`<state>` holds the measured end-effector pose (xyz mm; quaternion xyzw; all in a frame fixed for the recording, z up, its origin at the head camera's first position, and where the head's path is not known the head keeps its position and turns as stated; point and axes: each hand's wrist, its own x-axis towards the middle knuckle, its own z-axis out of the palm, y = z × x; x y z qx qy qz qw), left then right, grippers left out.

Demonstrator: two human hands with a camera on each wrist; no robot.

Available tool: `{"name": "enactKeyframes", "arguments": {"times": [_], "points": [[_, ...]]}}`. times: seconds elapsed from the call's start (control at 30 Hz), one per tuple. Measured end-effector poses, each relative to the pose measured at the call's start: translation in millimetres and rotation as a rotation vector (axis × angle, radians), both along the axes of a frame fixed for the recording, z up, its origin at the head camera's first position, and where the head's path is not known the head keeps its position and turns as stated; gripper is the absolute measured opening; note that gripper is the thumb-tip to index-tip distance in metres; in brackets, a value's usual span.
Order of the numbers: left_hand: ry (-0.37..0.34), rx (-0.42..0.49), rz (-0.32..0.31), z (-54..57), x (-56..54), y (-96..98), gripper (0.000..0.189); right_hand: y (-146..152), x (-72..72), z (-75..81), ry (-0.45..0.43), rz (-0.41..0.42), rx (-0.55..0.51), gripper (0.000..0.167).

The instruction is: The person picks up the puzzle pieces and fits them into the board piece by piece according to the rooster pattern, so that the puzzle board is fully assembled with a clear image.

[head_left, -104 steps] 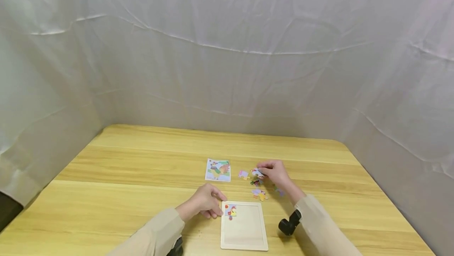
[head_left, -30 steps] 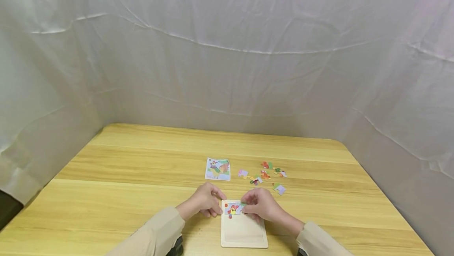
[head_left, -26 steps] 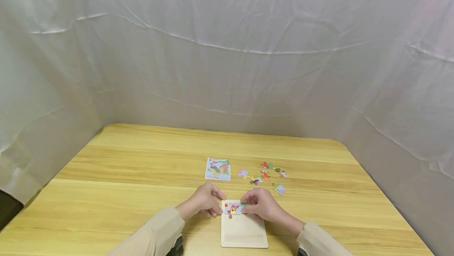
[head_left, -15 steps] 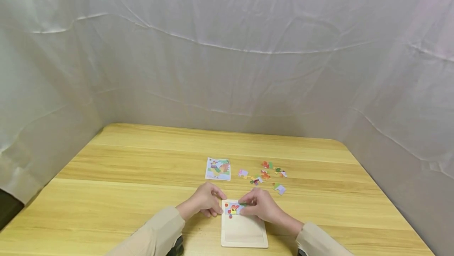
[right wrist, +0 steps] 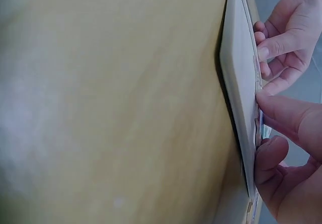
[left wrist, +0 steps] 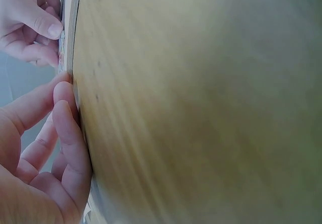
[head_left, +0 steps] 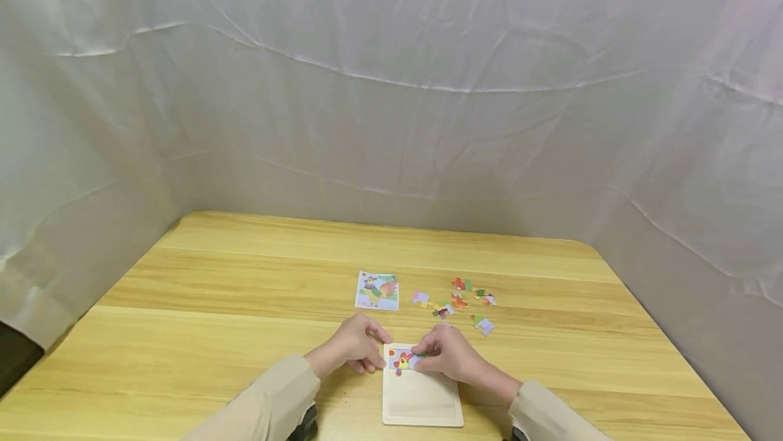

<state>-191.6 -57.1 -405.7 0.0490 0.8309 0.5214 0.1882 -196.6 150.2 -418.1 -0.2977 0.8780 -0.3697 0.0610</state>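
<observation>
The right hand [head_left: 454,353] pinches a puzzle piece [head_left: 421,355] at the tray [head_left: 423,421]'s 12 o'clock; best pressed level while the left hand [head_left: 351,346], spread, braces 10 o'clock.

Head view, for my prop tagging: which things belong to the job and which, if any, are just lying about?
Job in hand:
pale rectangular wooden puzzle tray
multicoloured interlocking puzzle pieces
pale square picture card, probably the guide

Just lying about:
nothing clearly; yellow wooden table, grey fabric curtain are setting

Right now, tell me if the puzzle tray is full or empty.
Partly filled: in the tray, puzzle pieces lie in the far left corner; the near part is bare.
</observation>
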Motion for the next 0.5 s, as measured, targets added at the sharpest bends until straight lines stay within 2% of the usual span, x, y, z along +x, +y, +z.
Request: {"name": "enactKeyframes", "arguments": {"times": [0.33,0.5], "points": [[-0.005,0.001,0.007,-0.5,-2.0,0.3,0.030,0.2,-2.4,4.2,-0.018,0.074,0.031,0.012],[0.004,-0.007,-0.003,1.2,0.1,0.6,0.030,1.4,-2.4,4.4,-0.035,0.068,0.040,0.014]]}}
